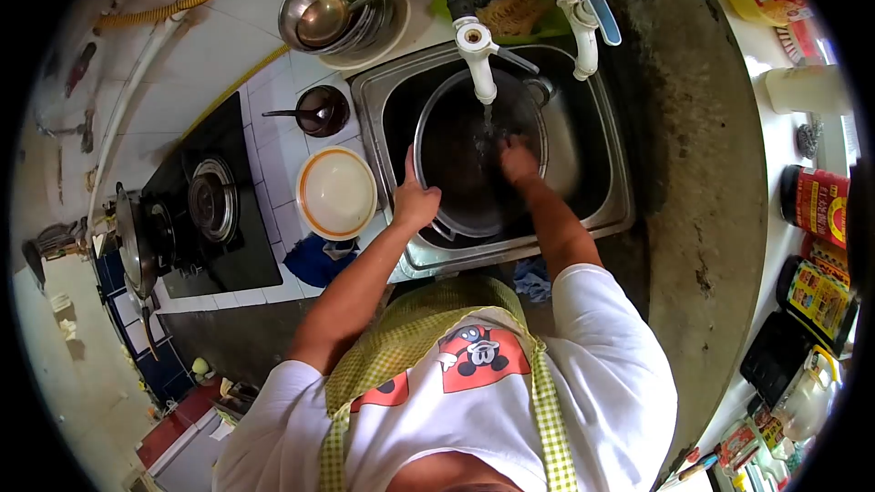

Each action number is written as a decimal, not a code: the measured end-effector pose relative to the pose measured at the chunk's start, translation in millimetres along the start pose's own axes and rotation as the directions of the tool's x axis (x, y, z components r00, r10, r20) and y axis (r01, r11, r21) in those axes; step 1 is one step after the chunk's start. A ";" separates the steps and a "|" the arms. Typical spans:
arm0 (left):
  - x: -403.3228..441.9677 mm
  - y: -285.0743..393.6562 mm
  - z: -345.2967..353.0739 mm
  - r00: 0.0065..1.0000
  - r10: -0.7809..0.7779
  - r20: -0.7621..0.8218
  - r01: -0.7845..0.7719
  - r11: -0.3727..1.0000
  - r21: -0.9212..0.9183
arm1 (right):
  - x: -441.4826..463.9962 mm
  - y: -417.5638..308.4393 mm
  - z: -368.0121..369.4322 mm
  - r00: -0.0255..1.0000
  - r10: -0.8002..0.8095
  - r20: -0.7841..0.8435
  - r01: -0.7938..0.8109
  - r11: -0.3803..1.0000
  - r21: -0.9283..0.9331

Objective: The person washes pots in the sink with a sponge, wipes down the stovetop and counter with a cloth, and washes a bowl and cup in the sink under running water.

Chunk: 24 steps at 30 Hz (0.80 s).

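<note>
Along the left side of the sink, only a narrow dark gap separates the metal rim from the pot standing in the basin. The left hand grasps the pot's left edge, its forearm crossing the sink's near-left corner. At the far edge, a white tap hangs over the pot, and running water falls just left of the right hand. That hand reaches inside the pot, its fingers blurred against the dark interior; I cannot tell whether they hold anything. Right of the pot the gap is wider, with the steel of the basin showing up to the right rim.

Beyond these edges, from the left, a wok stands at the outer side of a black hob. White tiles next to it bear a dark bowl, an orange-ringed plate and a blue cloth; stacked metal bowls sit farther back. Right of the sink runs a stained grey surface, then a ledge crowded with jars.
</note>
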State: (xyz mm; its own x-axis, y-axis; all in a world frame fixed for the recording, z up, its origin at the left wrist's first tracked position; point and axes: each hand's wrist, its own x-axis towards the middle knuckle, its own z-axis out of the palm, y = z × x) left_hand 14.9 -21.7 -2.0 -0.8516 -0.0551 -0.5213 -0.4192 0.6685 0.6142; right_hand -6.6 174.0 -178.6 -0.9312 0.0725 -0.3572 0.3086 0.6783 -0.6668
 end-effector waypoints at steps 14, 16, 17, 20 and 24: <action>19.6 -36.9 8.4 0.993 0.111 -0.031 -0.110 0.993 0.039 | 43.7 -30.9 8.3 0.910 -0.318 -0.267 0.277 0.944 -0.182; 19.4 -30.7 9.5 0.998 0.068 -0.009 -0.069 0.996 -0.063 | 34.1 4.2 21.5 0.874 -0.456 -0.164 0.338 0.816 -0.468; 18.9 -31.4 11.7 0.998 0.063 -0.009 -0.064 0.993 -0.095 | 19.4 15.0 36.1 0.982 -0.134 -0.135 0.083 0.940 -0.330; 20.1 -31.6 14.2 1.000 0.021 -0.017 -0.023 0.992 -0.123 | -38.1 -26.2 16.7 0.846 0.123 0.519 0.097 0.921 -0.377; 24.3 -30.3 7.1 0.999 -0.004 0.033 0.005 1.000 -0.028 | -62.8 -94.0 37.0 0.896 -0.130 0.424 -0.208 0.723 0.659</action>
State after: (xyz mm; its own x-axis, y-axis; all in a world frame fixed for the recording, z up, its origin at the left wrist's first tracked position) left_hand 9.1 -38.0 -37.4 -0.8389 -0.0332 -0.5432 -0.4321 0.6476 0.6277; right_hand 30.1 78.6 -117.8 -0.7921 -0.3335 -0.5112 0.5442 -0.0068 -0.8389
